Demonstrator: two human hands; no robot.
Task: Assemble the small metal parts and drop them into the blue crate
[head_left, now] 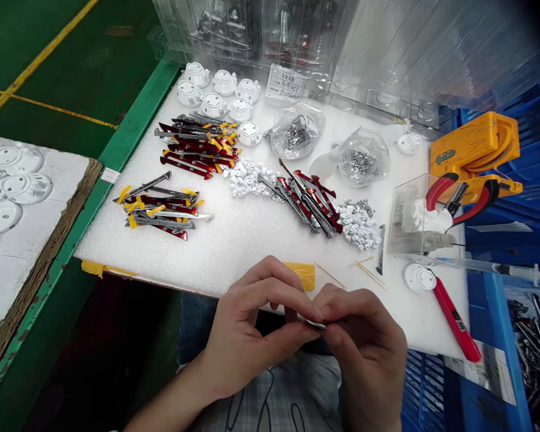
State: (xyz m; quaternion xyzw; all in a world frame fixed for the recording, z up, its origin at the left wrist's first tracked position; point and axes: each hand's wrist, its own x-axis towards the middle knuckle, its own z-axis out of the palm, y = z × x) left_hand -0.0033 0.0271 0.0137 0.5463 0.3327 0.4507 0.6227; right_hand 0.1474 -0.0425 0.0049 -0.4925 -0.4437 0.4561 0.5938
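Near the front edge of the foam-topped bench, my left hand (263,315) and my right hand (366,342) meet with their fingertips pinched together. Between them is a small silver metal piece (315,324), mostly covered by the fingers, so its full shape is hidden. Just beyond my hands lie a yellow tape patch (302,275) and thin wooden sticks (371,275). A slim hooked silver strip (380,250) lies alone to the right. Farther up is a pile of red and silver strips (308,201), beside small white parts (360,225).
Strips with yellow tape (162,207) lie at left, below round white parts (213,105). Plastic bags (360,161) hold tiny metal parts. At right are an orange tape dispenser (472,150), pliers (463,201) in a clear box, a syringe (513,271) and a red-handled tool (456,321).
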